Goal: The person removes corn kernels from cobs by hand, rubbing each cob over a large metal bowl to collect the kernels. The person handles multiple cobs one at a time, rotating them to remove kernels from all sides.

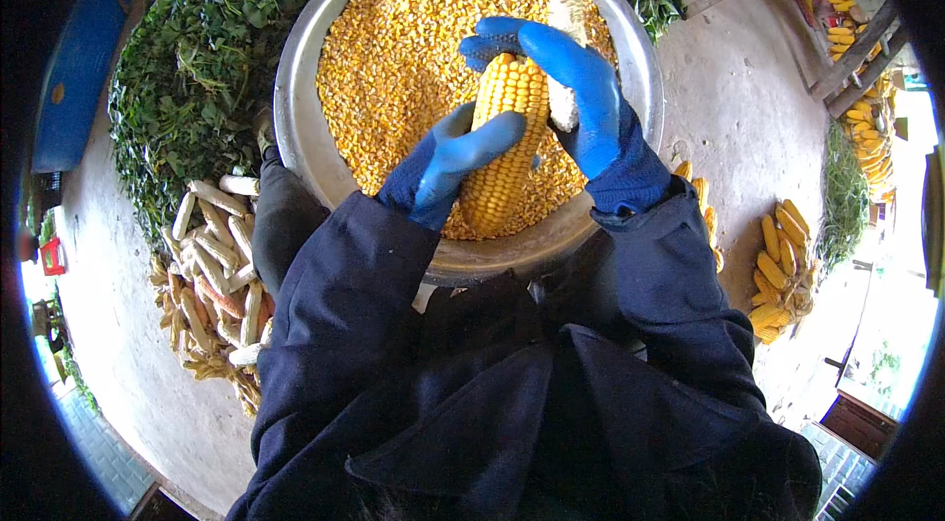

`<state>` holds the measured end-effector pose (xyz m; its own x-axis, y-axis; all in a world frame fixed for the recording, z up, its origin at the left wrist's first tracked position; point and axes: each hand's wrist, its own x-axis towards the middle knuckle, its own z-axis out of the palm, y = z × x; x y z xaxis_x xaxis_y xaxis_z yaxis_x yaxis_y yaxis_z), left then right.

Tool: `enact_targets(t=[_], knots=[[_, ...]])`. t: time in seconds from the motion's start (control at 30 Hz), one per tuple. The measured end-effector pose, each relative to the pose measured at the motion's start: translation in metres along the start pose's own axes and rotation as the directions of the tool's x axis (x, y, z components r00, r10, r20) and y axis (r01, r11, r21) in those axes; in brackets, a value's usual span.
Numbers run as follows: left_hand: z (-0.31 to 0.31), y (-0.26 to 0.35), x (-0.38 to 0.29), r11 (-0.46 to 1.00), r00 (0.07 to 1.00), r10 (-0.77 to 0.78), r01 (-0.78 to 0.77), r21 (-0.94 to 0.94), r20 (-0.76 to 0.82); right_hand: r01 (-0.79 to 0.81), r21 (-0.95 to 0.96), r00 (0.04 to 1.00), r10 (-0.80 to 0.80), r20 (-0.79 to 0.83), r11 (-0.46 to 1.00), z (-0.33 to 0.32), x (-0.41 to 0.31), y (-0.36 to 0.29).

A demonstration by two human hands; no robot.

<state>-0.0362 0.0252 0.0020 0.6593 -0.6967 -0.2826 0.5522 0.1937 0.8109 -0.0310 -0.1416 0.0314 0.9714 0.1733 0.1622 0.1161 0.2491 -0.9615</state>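
My left hand (450, 159), in a blue coated work glove, grips an ear of yellow corn (509, 97) with its thumb laid across the kernels. The ear is covered in kernels and tilts slightly, its tip pointing away from me. My right hand (583, 93), gloved the same way, curls around a pale bare corn cob (567, 1); the cob's middle is hidden behind the glove. The right fingers reach over the ear's tip. Both hands are above a wide metal basin (303, 100) holding a deep layer of loose corn kernels (399, 26).
Stripped cobs (214, 248) and husks are heaped on the concrete floor at left. Leafy green vines (199, 71) pile up beyond the basin. Ears of corn (779, 263) lie at right, near a wooden frame (860, 63). A blue object (77, 78) stands far left.
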Motion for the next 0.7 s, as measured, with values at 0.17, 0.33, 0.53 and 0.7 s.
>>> enact_targets(t=[0.17, 0.33, 0.53, 0.7], knots=[[-0.001, -0.004, 0.005, 0.981, 0.995, 0.097, -0.101, 0.166, 0.034, -0.072, 0.096, 0.996, 0.068, 0.05, 0.993, 0.002, -0.001, -0.004], [-0.002, 0.0, -0.005, 0.983, 0.986, 0.079, -0.102, 0.151, 0.147, -0.131, 0.131, 0.974, 0.103, 0.2, 0.983, 0.003, -0.007, -0.015], [-0.004, -0.051, 0.018, 0.984, 0.988, 0.156, -0.157, -0.085, -0.016, -0.222, 0.152, 0.967, 0.238, -0.096, 0.963, 0.004, -0.004, 0.02], [-0.001, -0.048, 0.0, 0.548, 0.969, 0.183, 0.038, 0.836, -0.165, -0.372, 0.052, 0.893, 0.372, -0.253, 0.927, 0.003, -0.01, 0.028]])
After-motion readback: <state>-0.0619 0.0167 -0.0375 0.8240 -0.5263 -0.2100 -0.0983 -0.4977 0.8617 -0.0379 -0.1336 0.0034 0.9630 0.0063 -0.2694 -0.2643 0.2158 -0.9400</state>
